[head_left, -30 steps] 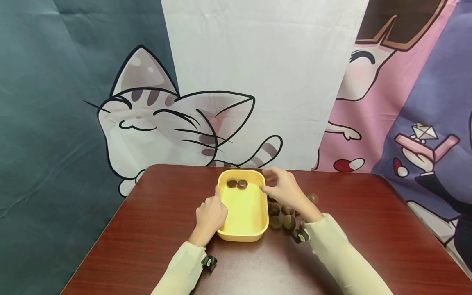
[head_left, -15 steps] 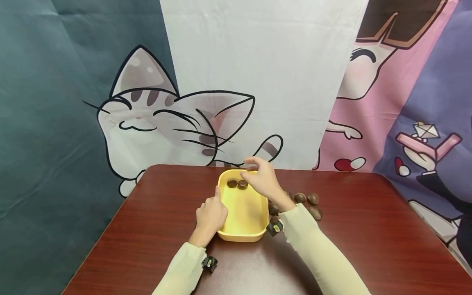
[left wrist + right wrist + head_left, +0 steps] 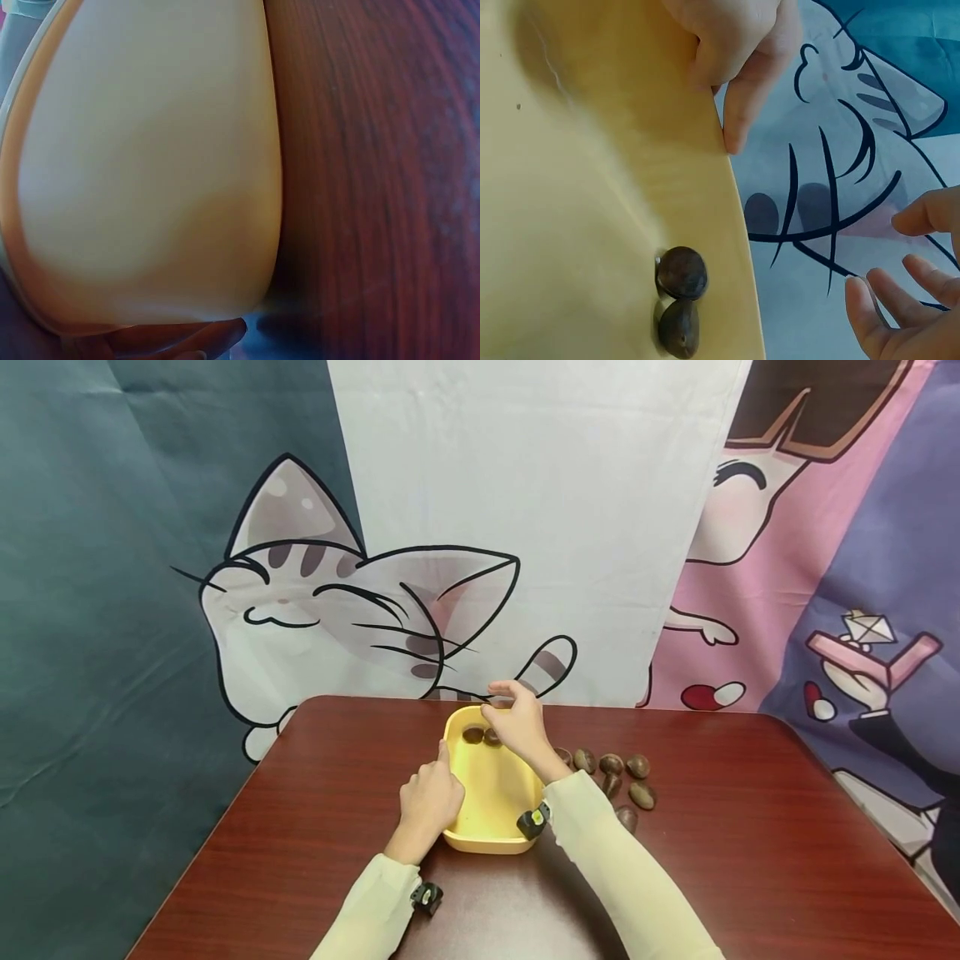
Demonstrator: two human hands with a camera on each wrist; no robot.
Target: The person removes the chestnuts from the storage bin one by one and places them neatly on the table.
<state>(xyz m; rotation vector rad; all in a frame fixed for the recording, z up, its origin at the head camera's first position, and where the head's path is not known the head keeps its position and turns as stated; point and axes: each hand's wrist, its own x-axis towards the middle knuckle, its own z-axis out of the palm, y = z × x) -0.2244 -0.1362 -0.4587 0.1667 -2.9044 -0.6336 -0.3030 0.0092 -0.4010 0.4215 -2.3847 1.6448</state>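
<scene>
A yellow plastic box point(image 3: 483, 793) stands on the table, with two glossy brown chestnut-like nuts point(image 3: 681, 272) lying side by side near its far end. My left hand point(image 3: 431, 793) grips the box's left rim, thumb inside and a finger along the outer wall in the right wrist view. Low in the left wrist view, fingers point(image 3: 217, 334) show below the box wall. Over the far right corner of the box is my right hand point(image 3: 517, 720). Its fingers point(image 3: 922, 210) are spread and bent, thumb apart, with nothing between them in the right wrist view.
Several more brown nuts point(image 3: 642, 795) lie to the right of the box, some partly behind the right sleeve point(image 3: 615, 852). The dark red wooden table point(image 3: 322, 777) ends at a cloth backdrop point(image 3: 487, 460) with cartoon figures.
My right hand has moved left from beside the nuts to over the box's far end, uncovering several nuts on the table. The left hand and the box have stayed put.
</scene>
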